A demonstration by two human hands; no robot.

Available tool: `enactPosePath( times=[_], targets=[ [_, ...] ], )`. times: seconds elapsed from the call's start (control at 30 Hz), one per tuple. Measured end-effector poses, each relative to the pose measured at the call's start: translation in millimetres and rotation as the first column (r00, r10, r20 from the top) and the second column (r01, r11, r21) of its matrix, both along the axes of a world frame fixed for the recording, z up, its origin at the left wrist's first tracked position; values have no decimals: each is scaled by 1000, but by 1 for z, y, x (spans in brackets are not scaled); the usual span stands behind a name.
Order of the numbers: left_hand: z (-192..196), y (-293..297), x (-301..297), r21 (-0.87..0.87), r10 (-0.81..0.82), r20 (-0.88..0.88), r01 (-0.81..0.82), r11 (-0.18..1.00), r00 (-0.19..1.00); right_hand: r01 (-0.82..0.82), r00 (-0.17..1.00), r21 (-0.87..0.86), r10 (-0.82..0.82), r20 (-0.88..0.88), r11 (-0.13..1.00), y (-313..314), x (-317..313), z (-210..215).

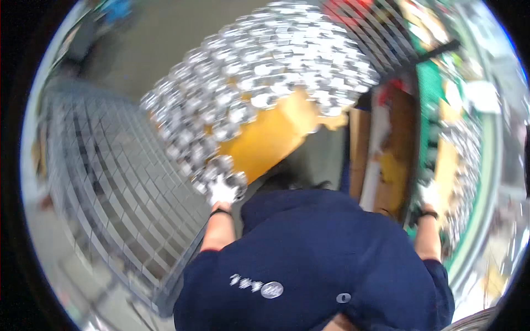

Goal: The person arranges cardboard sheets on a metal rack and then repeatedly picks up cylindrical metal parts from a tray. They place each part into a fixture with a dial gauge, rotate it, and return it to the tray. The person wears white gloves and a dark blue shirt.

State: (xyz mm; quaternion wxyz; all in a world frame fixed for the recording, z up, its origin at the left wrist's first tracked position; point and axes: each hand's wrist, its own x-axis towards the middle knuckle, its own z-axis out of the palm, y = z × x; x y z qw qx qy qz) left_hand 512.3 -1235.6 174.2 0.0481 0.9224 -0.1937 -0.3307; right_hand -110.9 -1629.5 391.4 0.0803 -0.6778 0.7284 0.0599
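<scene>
Since shiny metal pieces (298, 52) crowd from 8 to 1 o'clock, the left hand (222, 190) at 8 should go easy; can't tell if that grip, or the right hand (429, 194) at 4, is closed.

Arms (219, 231) are held wide apart — left hand (223, 191) and right hand (429, 194) both gloved in white. Wrists (427, 214) are dark-banded, forearms (428, 240) bared — finger pose blurred, grip can't be read.
</scene>
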Motion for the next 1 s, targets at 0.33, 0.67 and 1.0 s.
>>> enactPosePath(
  times=[0.33,0.67,1.0],
  targets=[
    [-36,-24,-7,154,257,-8,-252,955,967,-82,997,233,77,31,969,60,89,-14],
    [-22,-40,-14,177,153,139,-176,968,979,-356,927,433,253,277,828,-24,207,-68],
    [4,-89,-14,256,481,45,-475,842,876,-744,655,434,684,321,508,-190,395,-216]
  ],
)
